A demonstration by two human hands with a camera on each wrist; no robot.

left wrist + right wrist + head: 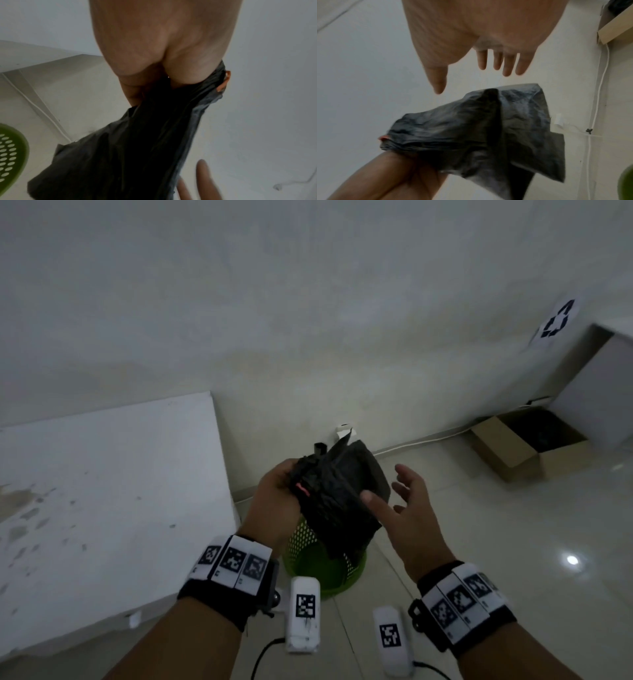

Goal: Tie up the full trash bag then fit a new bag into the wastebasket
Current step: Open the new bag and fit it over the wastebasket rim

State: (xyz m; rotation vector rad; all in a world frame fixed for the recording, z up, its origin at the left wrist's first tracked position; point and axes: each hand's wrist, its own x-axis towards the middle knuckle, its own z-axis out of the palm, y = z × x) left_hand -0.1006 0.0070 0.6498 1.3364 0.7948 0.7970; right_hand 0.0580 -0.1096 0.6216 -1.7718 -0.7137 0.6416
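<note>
My left hand [274, 491] grips the bunched end of a crumpled black trash bag [337, 494] with an orange drawstring [303, 489], held in the air above the green perforated wastebasket [318, 563]. The bag [137, 142] hangs down from my left hand's [154, 75] curled fingers, the drawstring [224, 81] showing at its edge. My right hand [404, 501] is beside the bag on its right, fingers spread and straight, holding nothing. In the right wrist view my right hand [479, 65] hovers just over the bag [488, 128], apart from it, and my left hand [399, 175] grips the bag's end.
A white low platform [102, 494] lies to the left of the wastebasket. An open cardboard box [527, 446] sits on the tiled floor at right, by the wall. A white cable [421, 441] runs along the wall's base. White tagged devices [305, 611] lie on the floor near me.
</note>
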